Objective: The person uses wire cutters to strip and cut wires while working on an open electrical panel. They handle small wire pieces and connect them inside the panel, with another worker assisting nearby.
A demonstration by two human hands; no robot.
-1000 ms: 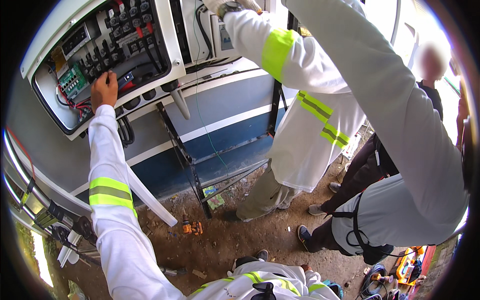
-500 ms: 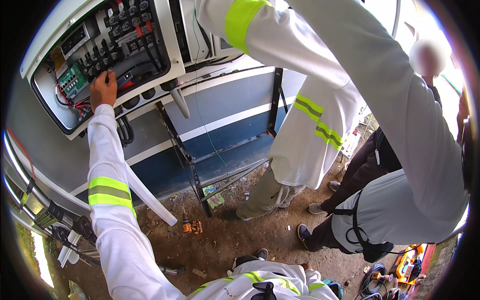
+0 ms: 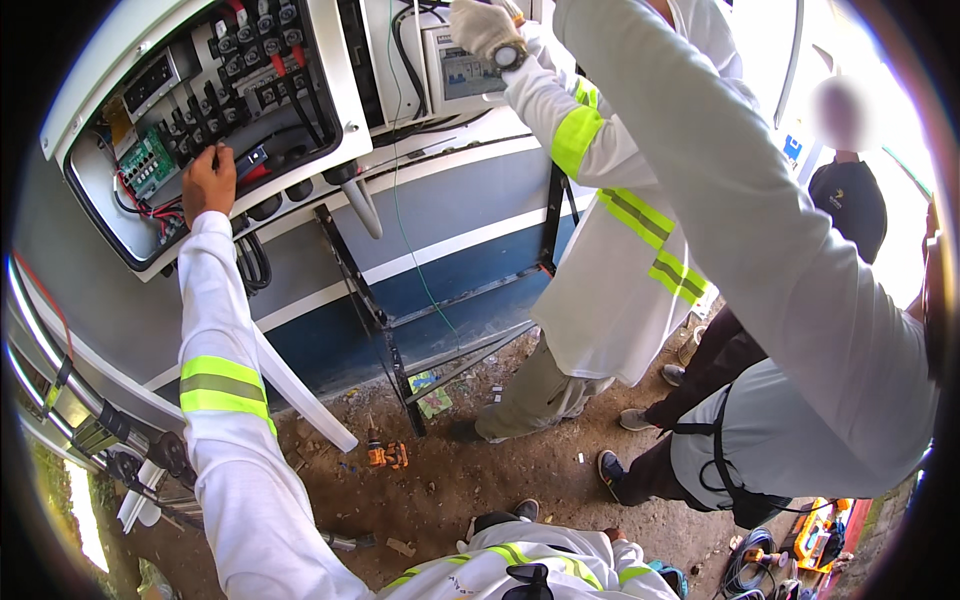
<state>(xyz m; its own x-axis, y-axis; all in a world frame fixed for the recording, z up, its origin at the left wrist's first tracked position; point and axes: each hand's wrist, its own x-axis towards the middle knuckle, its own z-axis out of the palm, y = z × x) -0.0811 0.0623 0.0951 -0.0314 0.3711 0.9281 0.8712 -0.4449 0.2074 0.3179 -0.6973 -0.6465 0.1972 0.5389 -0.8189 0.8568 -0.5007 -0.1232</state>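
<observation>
My left hand (image 3: 208, 184) reaches into an open electrical cabinet (image 3: 350, 110), fingers curled in below a row of black terminals (image 3: 203, 112). What the fingers pinch, if anything, is hidden. Beside the hand, a green circuit board (image 3: 150, 165) with red and black wires sits on the cabinet's left side. A dark blue-grey part (image 3: 250, 157) lies just right of the fingertips. At the bottom of the view, my right hand (image 3: 613, 534) hangs low by my body, small and partly hidden, so its fingers cannot be read.
A co-worker's gloved hand (image 3: 487, 28) is at a breaker box (image 3: 468, 72); another co-worker's grey sleeve (image 3: 740, 160) crosses the right. An orange drill (image 3: 386, 454) lies on the dirt floor, with a metal frame (image 3: 370, 300) against the wall and an orange toolbox (image 3: 815, 540) lower right.
My left hand stays in nearly the same place. The co-worker in white has shifted the arm, bringing the gloved hand and the breaker box into sight. The grey sleeve has moved slightly.
</observation>
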